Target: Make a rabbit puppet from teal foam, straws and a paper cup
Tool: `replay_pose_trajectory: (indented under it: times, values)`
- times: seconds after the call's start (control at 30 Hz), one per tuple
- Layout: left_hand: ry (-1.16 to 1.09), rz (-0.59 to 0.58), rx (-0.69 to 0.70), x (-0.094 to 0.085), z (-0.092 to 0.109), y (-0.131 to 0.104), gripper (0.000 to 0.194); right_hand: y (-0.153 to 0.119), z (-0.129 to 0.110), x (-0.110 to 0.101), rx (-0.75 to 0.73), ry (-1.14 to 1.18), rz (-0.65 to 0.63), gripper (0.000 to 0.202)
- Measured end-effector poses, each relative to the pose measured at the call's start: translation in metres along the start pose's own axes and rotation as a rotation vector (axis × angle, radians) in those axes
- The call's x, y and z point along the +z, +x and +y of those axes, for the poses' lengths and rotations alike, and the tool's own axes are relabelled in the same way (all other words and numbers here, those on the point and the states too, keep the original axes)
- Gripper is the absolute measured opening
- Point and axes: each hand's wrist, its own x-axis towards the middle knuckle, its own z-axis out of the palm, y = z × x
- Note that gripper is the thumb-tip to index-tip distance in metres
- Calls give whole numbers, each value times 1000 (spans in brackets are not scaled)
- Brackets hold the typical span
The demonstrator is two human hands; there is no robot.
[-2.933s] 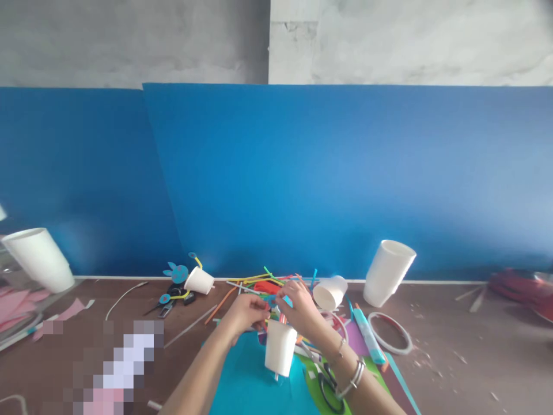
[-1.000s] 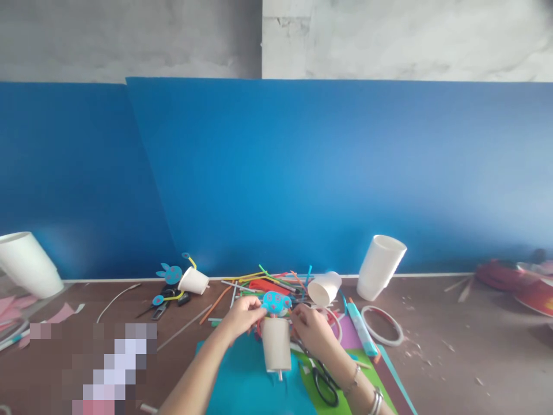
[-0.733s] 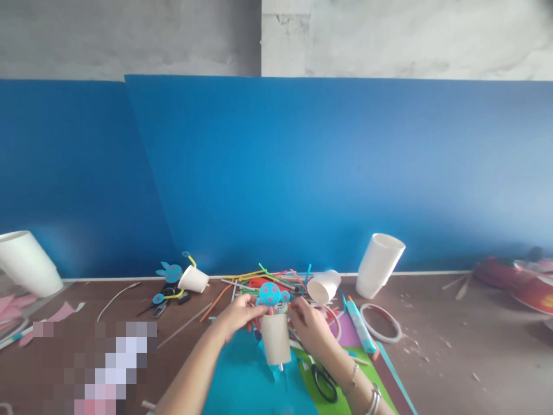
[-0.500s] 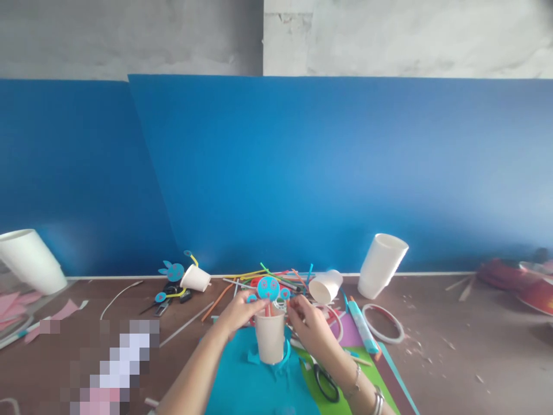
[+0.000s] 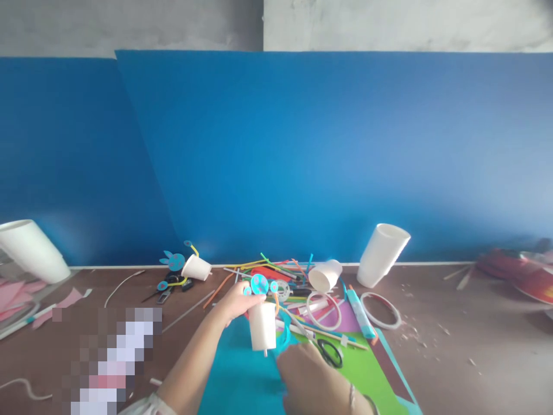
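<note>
My left hand (image 5: 237,302) holds a white paper cup (image 5: 262,327) near its rim, above the blue sheet. A round blue paper face (image 5: 260,284) with red markings stands over the rim, a small blue disc on either side. An orange straw (image 5: 277,302) carries the right disc. From the cup's base sticks out a short stick end (image 5: 265,353). My right hand (image 5: 305,374) is lower, right of the cup and apart from it, over the coloured paper. Its fingers are partly hidden and blurred.
Black-handled scissors (image 5: 330,353) lie on the green paper (image 5: 367,360). Behind are several straws and pens, a tape ring (image 5: 324,311) and a tipped cup (image 5: 325,275). A second cup figure (image 5: 196,268) lies left. Cup stacks (image 5: 382,256) lean at the blue board (image 5: 302,161).
The cup has been raised slightly and moved left in my left hand, showing the stick end beneath. My right hand has left the cup's rim and dropped down toward me.
</note>
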Motion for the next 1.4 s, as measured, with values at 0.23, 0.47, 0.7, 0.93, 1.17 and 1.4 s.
replay_pose_trajectory:
  times: [0.23,0.47,0.7,0.93,1.17,1.4]
  values:
    - [31,34,30,-11,-2,4,54,20,-25,24,58,-57,-51,22]
    - [93,146,48,-11,1,1,64,25,-9,27,69,-7,31,42]
    - [141,268,181,-10,2,4,50,15,7,25,0,43,60,33]
    - [150,376,396,0,23,-9,31,22,49,2,-16,463,382,23]
    - [189,57,395,24,46,-41,38,22,48,-23,34,724,834,10]
    - [-3,4,372,42,46,-43,38,8,33,-30,-69,561,950,16]
